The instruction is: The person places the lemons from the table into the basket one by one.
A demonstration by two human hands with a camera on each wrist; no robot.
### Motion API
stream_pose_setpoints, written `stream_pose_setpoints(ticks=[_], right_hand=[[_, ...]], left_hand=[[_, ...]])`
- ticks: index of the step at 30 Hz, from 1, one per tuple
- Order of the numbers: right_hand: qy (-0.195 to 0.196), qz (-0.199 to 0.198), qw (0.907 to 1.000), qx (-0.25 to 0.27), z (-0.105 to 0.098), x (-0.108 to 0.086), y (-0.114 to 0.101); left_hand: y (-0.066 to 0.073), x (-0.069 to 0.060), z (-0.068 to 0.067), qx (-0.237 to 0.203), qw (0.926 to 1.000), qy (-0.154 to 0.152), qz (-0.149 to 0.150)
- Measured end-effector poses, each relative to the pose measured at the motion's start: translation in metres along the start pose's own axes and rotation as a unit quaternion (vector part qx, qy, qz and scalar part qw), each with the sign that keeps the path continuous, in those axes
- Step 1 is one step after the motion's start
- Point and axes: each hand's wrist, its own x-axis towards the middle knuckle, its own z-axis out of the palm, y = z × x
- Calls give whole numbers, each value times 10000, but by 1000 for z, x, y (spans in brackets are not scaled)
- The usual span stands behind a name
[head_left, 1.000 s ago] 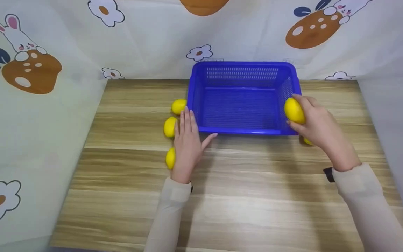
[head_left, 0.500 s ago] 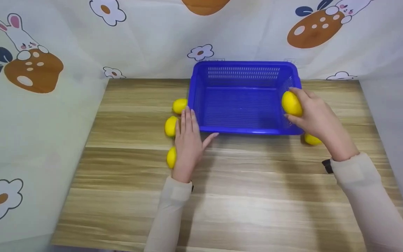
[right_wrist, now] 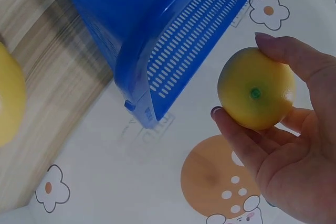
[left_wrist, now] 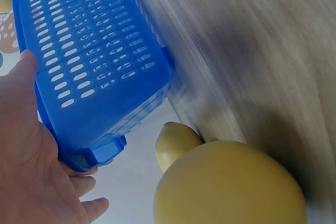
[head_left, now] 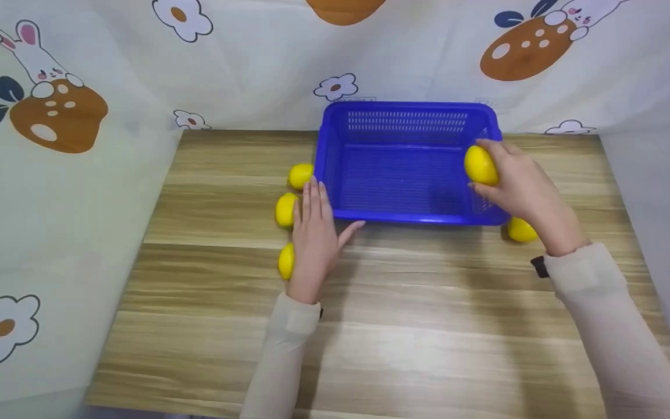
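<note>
A blue plastic basket [head_left: 399, 219] with slotted sides stands near the back of the wooden table. My right hand [head_left: 524, 180] grips a lemon [head_left: 481, 165] above the basket's right rim; in the right wrist view the lemon [right_wrist: 256, 88] sits between thumb and fingers. My left hand [head_left: 314, 244] lies with straight fingers against the basket's front left corner. In the left wrist view the left hand [left_wrist: 37, 166] touches the basket's rim from outside. Left of it are three lemons: a far one [head_left: 300, 176], a middle one [head_left: 286, 210] and a near one [head_left: 286, 261], each partly covered.
Another lemon [head_left: 521, 230] lies at the basket's front right corner, partly under the right wrist. A patterned cloth [head_left: 253, 64] with rabbits and flowers rises behind the wooden table [head_left: 416, 326] and along both sides.
My right hand has moved up and slightly left with its lemon, further over the basket's right rim. More of the lemon below it shows. The left hand stays at the basket's corner.
</note>
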Motion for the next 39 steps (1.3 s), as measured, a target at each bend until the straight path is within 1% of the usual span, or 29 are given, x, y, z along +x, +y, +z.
stream_pose_setpoints(ticks=[15,22,25,31,39], right_hand=[[-141,-57,9999,-82,0,21,-6],[-119,-186,9997,-132,0,30,-9],[-156,-189,9996,-138,0,33,-11],[-190,-256,9994,-109,3,39,-17],[-193,-272,9993,-196,5,45,-21]], left_hand=[[1,0,-1,10,10000,-23,-53],[0,-1,0,125,9997,197,69],[0,-1,0,106,9996,234,66],[0,0,-1,-33,9999,114,-17],[1,1,-2,-65,9999,-92,-98]])
